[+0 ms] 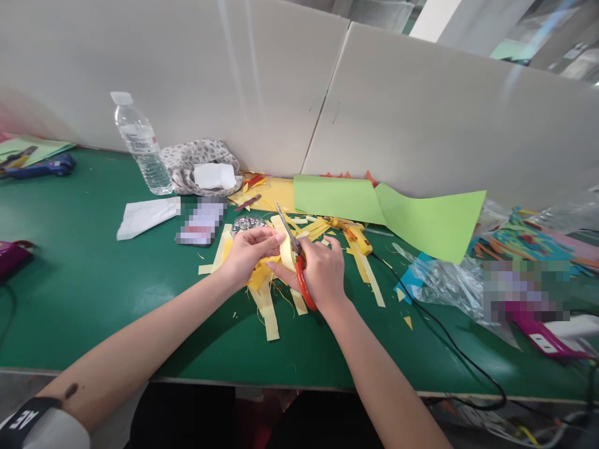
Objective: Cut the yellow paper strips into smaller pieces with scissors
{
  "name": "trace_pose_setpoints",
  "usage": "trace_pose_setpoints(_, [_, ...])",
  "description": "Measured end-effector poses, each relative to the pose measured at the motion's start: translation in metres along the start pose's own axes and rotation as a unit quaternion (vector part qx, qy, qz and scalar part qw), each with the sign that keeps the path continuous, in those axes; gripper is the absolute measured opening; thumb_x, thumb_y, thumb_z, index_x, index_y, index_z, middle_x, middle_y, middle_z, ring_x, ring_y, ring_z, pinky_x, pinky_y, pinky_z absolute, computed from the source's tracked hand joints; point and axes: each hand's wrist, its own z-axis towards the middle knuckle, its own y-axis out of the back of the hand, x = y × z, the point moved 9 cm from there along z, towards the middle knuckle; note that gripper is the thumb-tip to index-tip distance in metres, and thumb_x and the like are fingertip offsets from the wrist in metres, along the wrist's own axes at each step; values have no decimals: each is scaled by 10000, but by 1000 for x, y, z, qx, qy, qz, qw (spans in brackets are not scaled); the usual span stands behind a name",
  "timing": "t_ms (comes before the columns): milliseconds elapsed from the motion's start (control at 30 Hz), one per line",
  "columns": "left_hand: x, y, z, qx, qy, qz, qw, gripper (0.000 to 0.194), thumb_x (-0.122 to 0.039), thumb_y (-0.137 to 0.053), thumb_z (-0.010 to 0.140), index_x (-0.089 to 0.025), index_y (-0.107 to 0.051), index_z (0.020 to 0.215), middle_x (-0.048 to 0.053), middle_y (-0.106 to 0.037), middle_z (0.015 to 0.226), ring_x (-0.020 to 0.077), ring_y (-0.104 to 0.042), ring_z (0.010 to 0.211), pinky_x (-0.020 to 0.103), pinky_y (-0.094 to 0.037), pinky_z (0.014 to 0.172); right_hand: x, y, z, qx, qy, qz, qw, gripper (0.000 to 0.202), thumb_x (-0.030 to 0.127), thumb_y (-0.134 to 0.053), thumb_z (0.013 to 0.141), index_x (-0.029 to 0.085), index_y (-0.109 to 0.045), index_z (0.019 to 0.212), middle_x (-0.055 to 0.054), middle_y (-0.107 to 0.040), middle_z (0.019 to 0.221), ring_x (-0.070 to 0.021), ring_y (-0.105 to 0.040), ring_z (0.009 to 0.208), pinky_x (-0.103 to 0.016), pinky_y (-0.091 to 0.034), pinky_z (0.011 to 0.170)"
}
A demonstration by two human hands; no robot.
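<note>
1. Two things in grip: pinches pale yellow strip [287, 255] with fingertips of left hand [246, 254], and holds red-handled scissors [301, 274] in right hand [325, 268]. To locate strip: between both hands, just beside blades.
2. Could nick left fingertips, by working blades so near to them. Cannot tell whether blades stand apart or together.
3. Could bend or tear strip, by pulling left while pressing blades against it.
4. Could lose small piece among yellow scraps [267, 312] below both hands, because of similar colour.
5. Could catch black cord [440, 328] of yellow-handled tool [360, 240], to right of right hand, by swinging right forearm outward.
</note>
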Motion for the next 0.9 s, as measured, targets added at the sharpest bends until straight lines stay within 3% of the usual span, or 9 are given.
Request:
trace_pose_setpoints(333, [1,-5,-3,20,10,-25,999,134,-280,-736,685,-163,-679,714,-12,-661,637,64,-591,544,171,-482,557,2,6,0,-27,12,-6,1000,292,480,-503,789,194,-539,743,25,-553,527,-140,-538,543,-328,-319,881])
trace_pose_setpoints(600, [2,-3,1,22,1,-12,1000,152,-284,-736,682,-155,-688,746,9,-682,706,84,-617,612,199,-502,627,1,2,-1,-13,13,-14,1000,282,473,-502,787,193,-537,770,15,-581,564,-152,-554,576,-357,-297,927])
trace_pose_setpoints(900, [6,-4,0,29,8,13,999,152,-288,-740,679,-159,-663,702,-33,-594,568,44,-518,498,160,-422,507,-2,9,0,-41,0,14,999,231,430,-507,784,203,-536,752,25,-572,531,-154,-548,545,-373,-329,914])
